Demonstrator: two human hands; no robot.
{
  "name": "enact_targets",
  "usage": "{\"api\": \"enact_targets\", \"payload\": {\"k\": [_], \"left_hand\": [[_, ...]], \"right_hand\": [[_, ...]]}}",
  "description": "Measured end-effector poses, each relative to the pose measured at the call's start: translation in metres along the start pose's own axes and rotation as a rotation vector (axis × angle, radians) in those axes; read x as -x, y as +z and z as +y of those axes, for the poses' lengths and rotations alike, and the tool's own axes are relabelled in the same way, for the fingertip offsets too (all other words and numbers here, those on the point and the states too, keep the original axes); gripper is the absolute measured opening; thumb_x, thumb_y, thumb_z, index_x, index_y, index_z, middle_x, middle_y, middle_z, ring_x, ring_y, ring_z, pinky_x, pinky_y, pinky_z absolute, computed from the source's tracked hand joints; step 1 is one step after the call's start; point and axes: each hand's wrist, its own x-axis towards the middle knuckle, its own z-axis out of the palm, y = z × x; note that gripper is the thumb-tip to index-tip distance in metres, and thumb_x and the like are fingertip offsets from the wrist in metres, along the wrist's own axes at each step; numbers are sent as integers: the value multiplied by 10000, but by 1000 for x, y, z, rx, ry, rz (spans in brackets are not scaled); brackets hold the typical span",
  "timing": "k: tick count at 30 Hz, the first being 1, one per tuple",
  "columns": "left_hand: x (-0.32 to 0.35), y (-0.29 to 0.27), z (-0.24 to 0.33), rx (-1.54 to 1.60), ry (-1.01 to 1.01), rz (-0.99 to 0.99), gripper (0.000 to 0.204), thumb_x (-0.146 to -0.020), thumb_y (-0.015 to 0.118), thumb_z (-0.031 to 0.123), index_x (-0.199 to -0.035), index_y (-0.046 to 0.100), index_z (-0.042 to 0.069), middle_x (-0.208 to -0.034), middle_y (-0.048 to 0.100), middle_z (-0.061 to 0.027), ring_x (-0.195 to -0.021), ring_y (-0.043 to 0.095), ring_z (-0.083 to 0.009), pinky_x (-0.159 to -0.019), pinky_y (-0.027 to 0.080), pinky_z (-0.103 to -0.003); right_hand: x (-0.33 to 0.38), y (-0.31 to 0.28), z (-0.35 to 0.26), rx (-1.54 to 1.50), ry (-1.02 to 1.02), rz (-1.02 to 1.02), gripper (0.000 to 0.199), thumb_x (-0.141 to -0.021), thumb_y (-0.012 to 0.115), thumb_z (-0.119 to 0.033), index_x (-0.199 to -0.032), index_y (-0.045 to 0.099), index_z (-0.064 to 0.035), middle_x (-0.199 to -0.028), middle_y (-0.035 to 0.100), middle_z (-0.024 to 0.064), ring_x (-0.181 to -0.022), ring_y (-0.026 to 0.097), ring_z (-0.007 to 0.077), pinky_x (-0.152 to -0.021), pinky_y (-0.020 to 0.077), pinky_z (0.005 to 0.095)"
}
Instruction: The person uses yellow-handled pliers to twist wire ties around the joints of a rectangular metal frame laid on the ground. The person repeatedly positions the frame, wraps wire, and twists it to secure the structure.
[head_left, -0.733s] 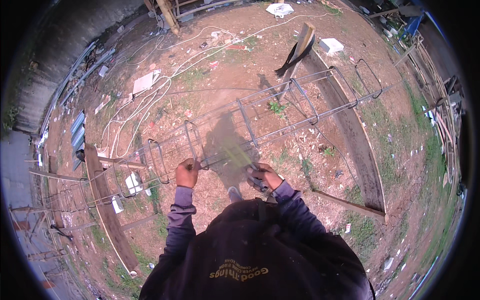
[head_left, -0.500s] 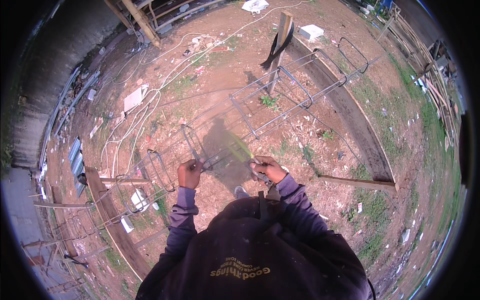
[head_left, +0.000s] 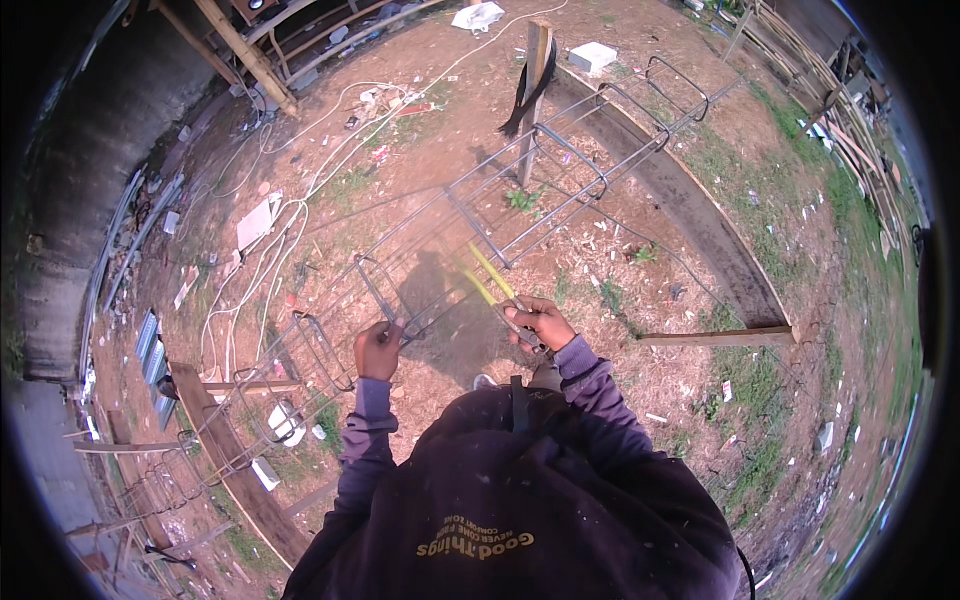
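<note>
A long rebar cage (head_left: pixel 548 228) of thin bars and square stirrups runs diagonally in front of me, from near left to far right. My left hand (head_left: pixel 376 350) is closed at the near bars, by the lower end of one stirrup (head_left: pixel 383 288). What its fingers pinch is too small to make out. My right hand (head_left: pixel 542 325) grips a pair of pincers with yellow handles (head_left: pixel 487 280), just on the near side of the cage. The handles are spread and point away from me; the metal head lies at my fingers, partly hidden.
Wooden planks (head_left: pixel 690 215) (head_left: pixel 235 455) support the cage at both ends. Black tie wires (head_left: pixel 528 95) hang on an upright wooden post (head_left: pixel 536 60). White cable (head_left: pixel 300 205) snakes over littered soil at the left. A white block (head_left: pixel 592 57) lies far right.
The whole view has shifted slightly. The pincers' handles, blurred before, now appear sharper and spread wider, turned a little to the left. My left hand stays at the stirrup.
</note>
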Motion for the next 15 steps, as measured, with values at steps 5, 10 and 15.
{"api": "enact_targets", "payload": {"k": [5, 10, 15], "left_hand": [[3, -5, 3, 60, -41, -58, 416, -866, 712, 412, -866, 723, -4, -502, 453, -120, -463, 434, -187, -483, 363, -365], [4, -7, 9, -57, -82, -78, 444, -863, 708, 446, -895, 734, 5, -531, 500, -131, -479, 470, -194, -495, 383, -358], [14, -20, 23, 32, -138, 102, 389, -873, 716, 409, -885, 697, 21, -538, 530, -65, -495, 467, -141, -490, 372, -320]], "right_hand": [[-1, -13, -3, -23, 4, -246, 242, -939, 644, -196, -1090, 615, -10, -685, 617, 59, -501, 560, 117, -398, 392, 251], [4, -20, -10, 41, -27, -106, 227, -950, 623, -149, -1126, 600, -7, -736, 638, 63, -543, 576, 106, -436, 414, 249], [58, -59, -58, 228, -75, -201, 323, -917, 588, -50, -1239, 573, -27, -793, 672, 48, -595, 577, 83, -509, 442, 240]]}}
